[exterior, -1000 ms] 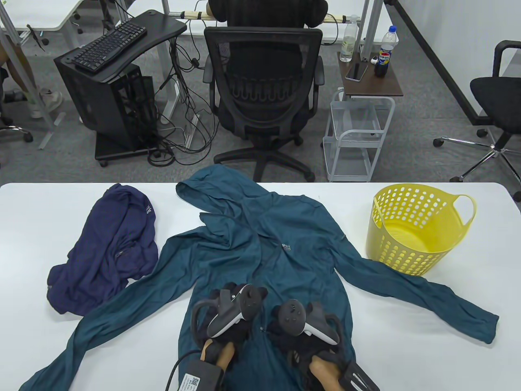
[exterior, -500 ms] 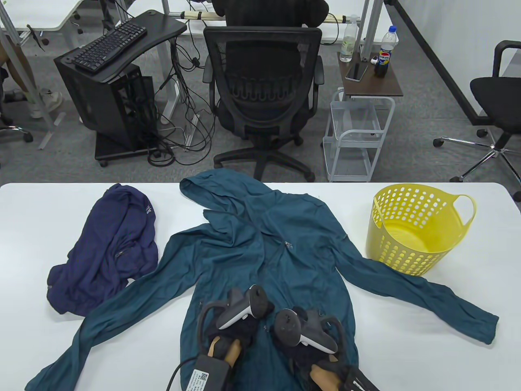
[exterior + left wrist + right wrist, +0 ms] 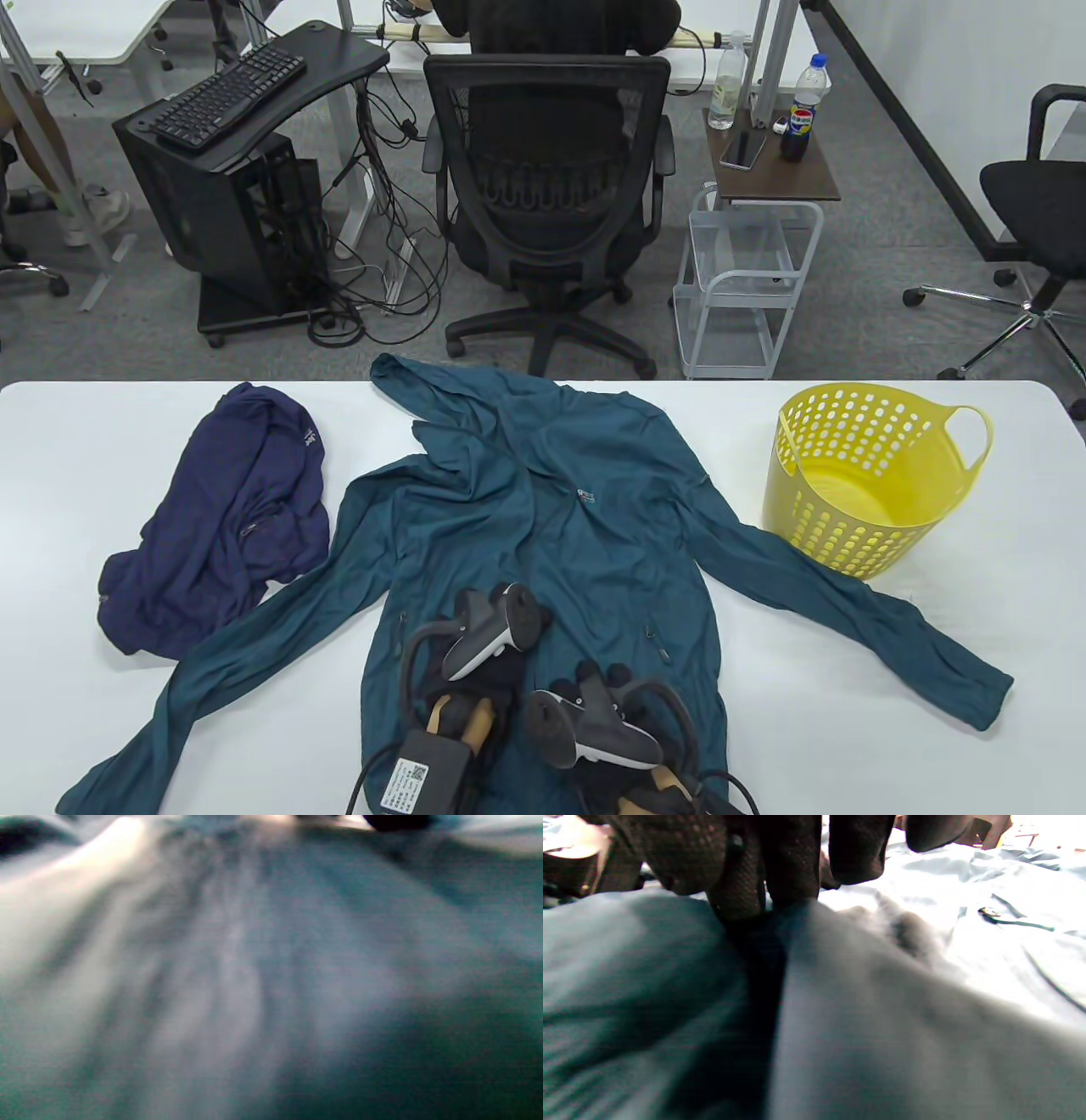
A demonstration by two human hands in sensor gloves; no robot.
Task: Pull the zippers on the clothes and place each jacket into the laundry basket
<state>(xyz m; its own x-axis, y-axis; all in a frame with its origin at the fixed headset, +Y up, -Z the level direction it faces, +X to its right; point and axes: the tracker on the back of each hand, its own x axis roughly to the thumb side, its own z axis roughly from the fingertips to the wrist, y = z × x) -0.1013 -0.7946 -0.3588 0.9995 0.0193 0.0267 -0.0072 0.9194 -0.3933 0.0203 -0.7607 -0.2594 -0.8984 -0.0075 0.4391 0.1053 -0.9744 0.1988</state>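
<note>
We see the teal jacket spread flat across the middle of the white table, hood toward the far edge, sleeves running out to the near left and the near right. Both hands lie on its lower front, near the near edge of the table.

The left hand rests on the fabric just left of the centre line. Its tracker covers the fingers in the table view, and the left wrist view gives only blurred teal cloth, so we cannot tell whether it holds anything.

The right hand sits just right of the left hand and nearer. In the right wrist view its gloved fingers are curled down and pinch a raised fold of the jacket at a dark seam.

The navy jacket lies crumpled to the left, its edge touching the teal left sleeve. The yellow laundry basket stands upright at the far right; the teal right sleeve passes just beside its base. Beyond the far edge stands a black office chair with a person seated in it.
</note>
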